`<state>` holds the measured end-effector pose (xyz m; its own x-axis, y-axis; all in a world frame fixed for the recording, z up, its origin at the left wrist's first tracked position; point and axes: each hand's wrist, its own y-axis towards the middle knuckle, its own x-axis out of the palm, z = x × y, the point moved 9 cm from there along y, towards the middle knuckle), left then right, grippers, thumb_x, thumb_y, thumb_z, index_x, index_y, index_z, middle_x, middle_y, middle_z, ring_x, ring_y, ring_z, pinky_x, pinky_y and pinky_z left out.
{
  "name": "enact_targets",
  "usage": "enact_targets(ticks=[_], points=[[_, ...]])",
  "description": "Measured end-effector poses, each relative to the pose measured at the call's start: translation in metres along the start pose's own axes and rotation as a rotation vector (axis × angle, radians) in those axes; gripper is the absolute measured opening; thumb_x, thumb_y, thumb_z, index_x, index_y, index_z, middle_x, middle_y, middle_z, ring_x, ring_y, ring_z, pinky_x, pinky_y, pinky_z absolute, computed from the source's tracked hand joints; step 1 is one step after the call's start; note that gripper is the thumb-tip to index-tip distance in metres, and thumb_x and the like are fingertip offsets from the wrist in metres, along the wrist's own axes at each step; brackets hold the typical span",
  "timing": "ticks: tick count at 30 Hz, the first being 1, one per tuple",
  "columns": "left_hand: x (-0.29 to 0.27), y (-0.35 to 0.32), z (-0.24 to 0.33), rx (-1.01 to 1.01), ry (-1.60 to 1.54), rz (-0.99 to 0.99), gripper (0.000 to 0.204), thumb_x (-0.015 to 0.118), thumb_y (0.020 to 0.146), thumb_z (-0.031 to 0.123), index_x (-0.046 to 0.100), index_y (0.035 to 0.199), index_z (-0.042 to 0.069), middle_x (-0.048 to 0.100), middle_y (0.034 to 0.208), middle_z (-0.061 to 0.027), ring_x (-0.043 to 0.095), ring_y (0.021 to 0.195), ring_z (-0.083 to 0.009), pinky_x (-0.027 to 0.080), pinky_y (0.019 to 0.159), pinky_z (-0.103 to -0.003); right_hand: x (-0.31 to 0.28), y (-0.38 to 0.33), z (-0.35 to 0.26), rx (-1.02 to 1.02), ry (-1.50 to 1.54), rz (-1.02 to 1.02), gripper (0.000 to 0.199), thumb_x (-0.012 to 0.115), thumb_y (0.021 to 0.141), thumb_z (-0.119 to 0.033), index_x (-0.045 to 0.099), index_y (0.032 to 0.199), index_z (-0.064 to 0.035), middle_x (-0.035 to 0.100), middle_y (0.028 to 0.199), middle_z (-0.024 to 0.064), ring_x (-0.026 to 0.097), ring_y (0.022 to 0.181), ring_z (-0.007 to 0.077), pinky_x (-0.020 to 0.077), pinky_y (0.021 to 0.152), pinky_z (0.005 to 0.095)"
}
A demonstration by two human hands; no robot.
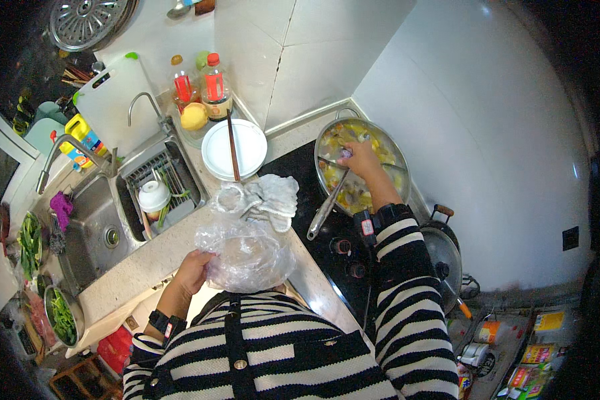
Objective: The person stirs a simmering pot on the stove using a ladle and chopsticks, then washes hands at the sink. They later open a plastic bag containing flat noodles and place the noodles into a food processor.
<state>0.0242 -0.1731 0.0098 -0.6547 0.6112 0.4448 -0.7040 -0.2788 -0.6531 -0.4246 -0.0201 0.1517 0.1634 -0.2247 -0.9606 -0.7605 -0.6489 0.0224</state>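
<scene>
My left hand [191, 272] grips the edge of a crumpled clear plastic bag [247, 257] at the counter's front edge. Whatever the bag contains cannot be made out. Over a wide steel pot [405, 175] at the right, my right hand [363, 160] reaches in with its fingers closed on something small, pale and purplish. Yellowish food pieces in broth [353, 197] fill the pot. A ladle [328, 208] leans in it, its handle resting over the near rim toward me. Pale gloves [273, 199] lie just beyond the bag.
White plates [213, 150] with brown chopsticks [233, 150] stand behind the gloves, near sauce bottles [217, 90]. A double sink [90, 223] holding a white bowl [155, 196] is at left. The black stove [307, 180] lies under the pot; a lidded pan [440, 250] is nearer right.
</scene>
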Motion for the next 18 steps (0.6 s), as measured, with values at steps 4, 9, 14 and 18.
enact_targets(ticks=[4,9,14,18], points=[[-0.001,0.008,0.009,0.029,0.0,-0.025,0.024,0.054,0.085,0.008,0.056,0.106,-0.004,0.063,0.097,-0.0113,0.063,0.084,-0.021,0.051,0.077,-0.031,-0.01,0.002,0.002,-0.091,0.042,0.074,0.048,0.077,0.069,-0.025,0.064,0.111,-0.0087,0.057,0.1,0.0228,0.058,0.09,0.0349,0.0467,0.085,0.0396],[0.008,0.016,0.019,0.024,0.08,-0.05,0.023,0.056,0.085,0.011,0.058,0.1,-0.005,0.064,0.093,-0.0108,0.064,0.08,-0.0217,0.052,0.075,-0.032,-0.052,-0.018,0.036,0.087,0.185,0.244,0.045,0.073,0.072,-0.022,0.063,0.113,-0.0099,0.063,0.091,0.0168,0.06,0.088,0.0313,0.0482,0.079,0.0378],[0.022,0.018,0.025,0.034,0.143,-0.055,0.023,0.056,0.084,0.012,0.059,0.101,-0.004,0.064,0.092,-0.0097,0.063,0.078,-0.0213,0.051,0.071,-0.032,-0.048,-0.069,0.065,0.33,0.208,0.041,0.039,0.073,0.07,-0.02,0.064,0.106,-0.008,0.065,0.099,0.0147,0.062,0.093,0.0307,0.0484,0.081,0.0374],[0.035,0.021,0.019,-0.012,0.134,-0.099,0.027,0.054,0.084,0.008,0.056,0.107,-0.005,0.063,0.095,-0.0113,0.063,0.082,-0.022,0.052,0.074,-0.033,-0.027,-0.079,0.053,0.169,0.1,0.139,0.038,0.074,0.068,-0.015,0.064,0.104,-0.0082,0.066,0.097,0.0135,0.062,0.094,0.0293,0.0488,0.08,0.0366]])
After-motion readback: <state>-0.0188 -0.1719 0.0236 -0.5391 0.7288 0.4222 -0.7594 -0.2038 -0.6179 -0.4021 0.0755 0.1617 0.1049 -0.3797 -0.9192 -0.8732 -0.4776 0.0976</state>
